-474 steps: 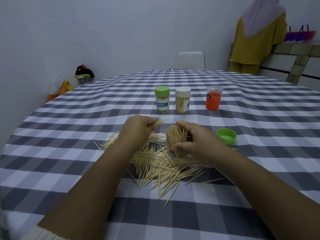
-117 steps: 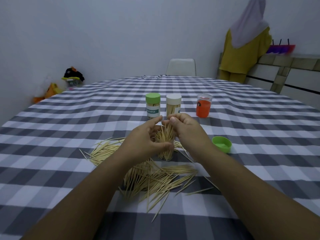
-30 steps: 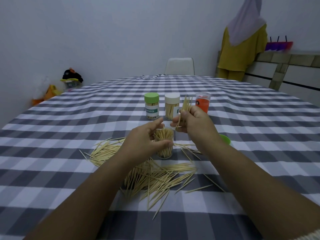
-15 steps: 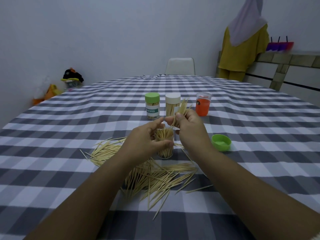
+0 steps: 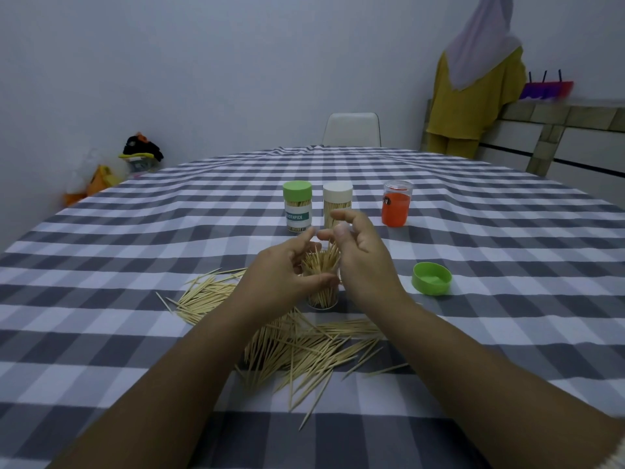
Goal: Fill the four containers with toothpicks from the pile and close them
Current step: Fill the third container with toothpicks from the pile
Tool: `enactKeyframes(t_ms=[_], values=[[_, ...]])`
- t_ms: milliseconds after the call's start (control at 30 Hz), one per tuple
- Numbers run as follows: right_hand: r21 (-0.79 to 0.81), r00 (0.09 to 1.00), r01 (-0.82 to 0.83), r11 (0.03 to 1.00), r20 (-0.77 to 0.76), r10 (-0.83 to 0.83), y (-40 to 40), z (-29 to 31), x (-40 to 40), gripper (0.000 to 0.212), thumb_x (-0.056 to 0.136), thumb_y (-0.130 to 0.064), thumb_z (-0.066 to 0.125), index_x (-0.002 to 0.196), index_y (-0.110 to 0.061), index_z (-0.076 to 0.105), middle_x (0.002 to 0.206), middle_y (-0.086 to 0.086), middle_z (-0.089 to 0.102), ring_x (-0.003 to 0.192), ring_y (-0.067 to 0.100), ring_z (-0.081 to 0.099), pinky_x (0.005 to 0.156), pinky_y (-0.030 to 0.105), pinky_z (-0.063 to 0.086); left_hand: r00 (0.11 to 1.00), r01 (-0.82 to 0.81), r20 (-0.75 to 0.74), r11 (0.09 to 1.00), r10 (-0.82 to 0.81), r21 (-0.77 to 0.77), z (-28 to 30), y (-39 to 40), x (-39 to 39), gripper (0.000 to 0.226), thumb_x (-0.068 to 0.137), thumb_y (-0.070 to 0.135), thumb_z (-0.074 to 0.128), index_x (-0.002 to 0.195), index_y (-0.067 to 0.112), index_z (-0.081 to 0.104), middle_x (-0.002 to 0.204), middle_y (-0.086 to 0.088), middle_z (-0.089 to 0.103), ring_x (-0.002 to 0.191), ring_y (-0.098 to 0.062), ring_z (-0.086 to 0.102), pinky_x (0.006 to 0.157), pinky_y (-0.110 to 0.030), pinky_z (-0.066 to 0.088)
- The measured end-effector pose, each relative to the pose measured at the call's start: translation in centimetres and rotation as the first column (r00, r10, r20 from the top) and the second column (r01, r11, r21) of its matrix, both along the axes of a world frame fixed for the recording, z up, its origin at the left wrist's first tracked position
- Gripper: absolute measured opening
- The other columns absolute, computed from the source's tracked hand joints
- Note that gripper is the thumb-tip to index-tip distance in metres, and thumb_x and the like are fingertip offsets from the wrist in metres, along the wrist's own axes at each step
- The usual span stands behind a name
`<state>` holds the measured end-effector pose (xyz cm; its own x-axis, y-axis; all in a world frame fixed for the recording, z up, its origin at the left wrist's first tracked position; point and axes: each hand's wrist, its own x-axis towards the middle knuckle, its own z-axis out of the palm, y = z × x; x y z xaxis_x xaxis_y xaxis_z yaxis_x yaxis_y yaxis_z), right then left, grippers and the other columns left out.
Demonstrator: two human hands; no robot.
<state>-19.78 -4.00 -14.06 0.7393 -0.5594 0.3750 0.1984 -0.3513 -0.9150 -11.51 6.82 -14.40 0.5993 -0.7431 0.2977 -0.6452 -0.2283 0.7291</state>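
Grey-checked tablecloth [image 5: 135,265], white wall behind. Left hand [image 5: 280,282] grips open container [image 5: 322,296], crammed with toothpicks, mid-table. Right hand [image 5: 362,255] above it, fingers loosely curled; hold on toothpicks unclear. Pile [image 5: 297,346] nearer camera. Green-capped jar [image 5: 297,206] reads "TOOTHPICK". White-capped jar [image 5: 337,201], orange jar [image 5: 396,208], loose green lid [image 5: 432,278].

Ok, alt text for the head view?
Left hand grips an open clear container stuffed with toothpicks; right hand pokes them in. Loose toothpick pile in front, green lid at right.
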Motion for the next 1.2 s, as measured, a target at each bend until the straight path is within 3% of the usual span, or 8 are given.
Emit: enactKeyframes(t_ms=[167, 267, 400, 567, 733, 933, 1100, 1200], values=[[-0.054, 0.997, -0.048, 0.997, -0.056, 0.045, 0.1, -0.3, -0.2, 0.024, 0.100, -0.018, 0.042, 0.102, -0.030, 0.062, 0.093, -0.019, 0.060, 0.083, -0.010, 0.056, 0.065, 0.004, 0.046, 0.999, -0.020, -0.047, 0.999, 0.019, -0.026, -0.2, 0.0, 0.2, 0.088, 0.079, 0.023, 0.074, 0.150, 0.023, 0.023, 0.140, -0.002, 0.052, 0.121, -0.009, 0.054, 0.098, -0.031, 0.050], [-0.115, 0.993, -0.067, 0.991, -0.101, 0.055, 0.0, -0.1, -0.1, 0.028, 0.099, -0.018, 0.045, 0.118, -0.017, 0.064, 0.118, -0.013, 0.053, 0.099, -0.009, 0.048, 0.075, 0.003, 0.040, 0.997, -0.045, -0.058, 0.998, 0.042, -0.042, -0.3, 0.0, 0.6, 0.090, 0.080, 0.024, 0.074, 0.151, 0.024, 0.018, 0.138, -0.001, 0.054, 0.120, -0.009, 0.055, 0.096, -0.031, 0.051], [-0.138, 0.972, -0.132, 0.982, -0.210, 0.101, -0.1, -0.2, -0.2, 0.030, 0.098, -0.023, 0.046, 0.125, -0.022, 0.061, 0.143, -0.005, 0.043, 0.129, 0.012, 0.037, 0.103, 0.033, 0.040, 0.995, -0.056, -0.079, 0.998, 0.053, -0.042, -0.4, 0.0, 0.9, 0.093, 0.079, 0.025, 0.074, 0.152, 0.024, 0.017, 0.137, 0.002, 0.055, 0.117, -0.005, 0.055, 0.096, -0.031, 0.051], [0.067, 0.987, -0.068, 0.995, -0.140, 0.077, -0.5, -0.2, -0.2, 0.021, 0.094, -0.013, 0.054, 0.109, -0.017, 0.069, 0.102, -0.003, 0.063, 0.095, 0.009, 0.061, 0.067, 0.013, 0.052, 0.991, 0.001, -0.136, 0.999, -0.007, -0.046, -0.2, -0.1, 0.5, 0.099, 0.076, 0.017, 0.078, 0.152, 0.023, 0.014, 0.121, 0.021, 0.050, 0.098, 0.019, 0.049, 0.087, -0.011, 0.046], [-0.112, 0.978, -0.095, 0.989, -0.196, 0.072, -0.4, -0.4, -0.1, 0.012, 0.090, -0.025, 0.061, 0.098, -0.023, 0.070, 0.118, -0.010, 0.048, 0.113, 0.006, 0.044, 0.091, 0.027, 0.043, 0.989, 0.014, -0.148, 0.999, -0.022, -0.053, -0.5, -0.1, 0.7, 0.095, 0.079, 0.009, 0.073, 0.152, 0.026, 0.014, 0.129, 0.010, 0.059, 0.111, 0.000, 0.059, 0.095, -0.029, 0.051], [-0.090, 0.973, 0.040, 0.995, -0.224, -0.059, -0.8, -0.2, -0.2, 0.008, 0.091, -0.021, 0.058, 0.095, -0.023, 0.065, 0.090, -0.011, 0.056, 0.079, 0.003, 0.055, 0.063, 0.023, 0.050, 0.985, 0.027, -0.168, 0.998, -0.036, -0.058, -0.4, -0.3, 0.5, 0.101, 0.076, 0.012, 0.077, 0.152, 0.024, 0.012, 0.130, 0.012, 0.055, 0.119, -0.001, 0.053, 0.099, -0.027, 0.048], [-0.099, 0.977, -0.012, 0.995, -0.215, -0.010, -1.4, -0.1, -0.2, 0.026, 0.093, -0.026, 0.057, 0.112, -0.013, 0.069, 0.113, 0.003, 0.068, 0.105, 0.016, 0.061, 0.083, 0.024, 0.048, 0.984, 0.020, -0.178, 0.998, -0.030, -0.056, -0.2, -0.1, 0.4, 0.104, 0.073, 0.017, 0.079, 0.152, 0.023, 0.012, 0.139, 0.007, 0.051, 0.120, 0.002, 0.047, 0.100, -0.023, 0.045], [-0.127, 0.954, -0.110, 0.986, -0.292, 0.068, -1.7, 0.5, -0.8, 0.033, 0.094, -0.033, 0.054, 0.102, -0.006, 0.072, 0.105, 0.005, 0.071, 0.101, 0.016, 0.062, 0.073, 0.015, 0.045, 0.982, 0.011, -0.188, 1.000, -0.016, -0.029, 0.1, 0.3, 1.0, 0.104, 0.073, 0.020, 0.079, 0.152, 0.025, 0.012, 0.140, 0.008, 0.051, 0.116, -0.007, 0.058, 0.095, -0.029, 0.051]])
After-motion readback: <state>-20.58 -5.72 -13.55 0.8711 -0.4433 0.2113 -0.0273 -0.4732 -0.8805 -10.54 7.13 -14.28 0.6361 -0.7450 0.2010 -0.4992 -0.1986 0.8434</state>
